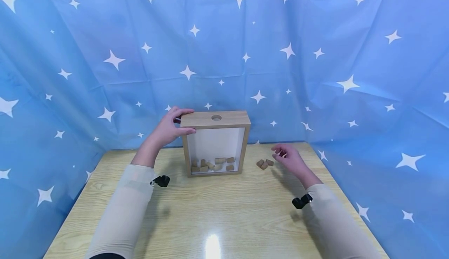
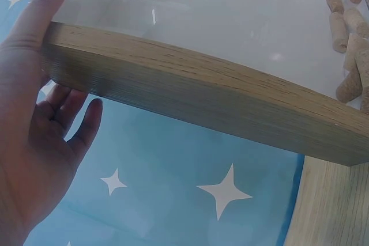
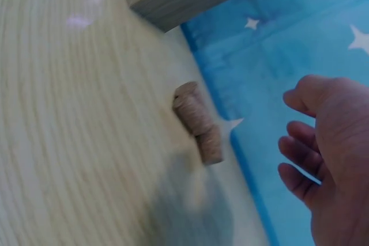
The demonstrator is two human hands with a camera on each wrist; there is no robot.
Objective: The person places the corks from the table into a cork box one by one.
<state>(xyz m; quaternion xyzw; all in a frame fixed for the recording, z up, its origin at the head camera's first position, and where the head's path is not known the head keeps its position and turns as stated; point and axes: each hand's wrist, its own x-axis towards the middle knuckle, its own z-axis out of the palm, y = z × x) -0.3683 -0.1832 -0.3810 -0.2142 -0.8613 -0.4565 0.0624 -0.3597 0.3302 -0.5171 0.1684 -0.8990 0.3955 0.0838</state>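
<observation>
A wooden shadow box (image 1: 215, 120) with a clear front stands upright at the back of the table, a round hole in its top. Several wine corks (image 1: 210, 166) lie along its bottom inside. My left hand (image 1: 170, 125) grips the box's upper left corner, thumb across the front and fingers over the top and behind; its fingers (image 2: 86, 122) show past the frame's side in the left wrist view. Three loose corks (image 1: 264, 164) lie on the table to the right of the box. Beside and above them hovers my right hand (image 1: 289, 158), fingers loosely bent and nothing between them.
The light wood table (image 1: 210, 204) reaches back to a blue curtain (image 1: 217, 56) with white stars, which hangs close behind the box and along both sides. Small black devices (image 1: 302, 201) are worn at both wrists over pale sleeves.
</observation>
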